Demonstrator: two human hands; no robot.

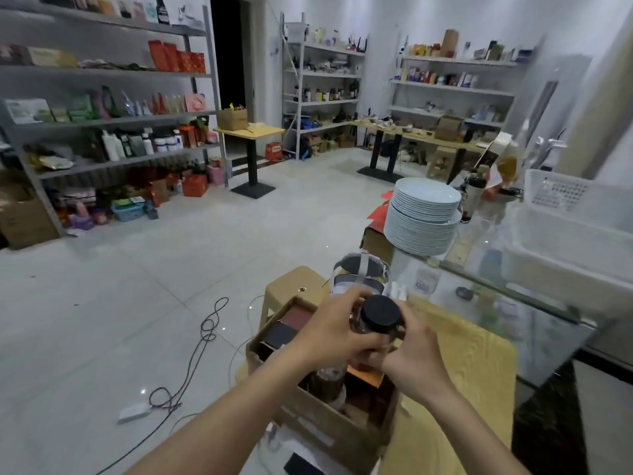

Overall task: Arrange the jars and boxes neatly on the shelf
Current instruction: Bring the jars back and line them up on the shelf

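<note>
A stack of white plates [424, 214] on the glass counter [513, 289] — cables [202, 341] trail over the floor.

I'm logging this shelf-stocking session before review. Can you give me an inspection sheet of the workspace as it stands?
Surface: a yellowish table beside a glass counter.
Job's things: a jar with a black lid, held over an open cardboard box that holds dark and red boxes.
Clutter: a stack of plates, a white basket, a stool.
Hands: left hand and right hand both grip the jar, fingers curled round it.
Cables: a black cable looped across the floor to a white adapter.
Surroundings: stocked shelves along the walls, small tables, a dark doorway.
</note>
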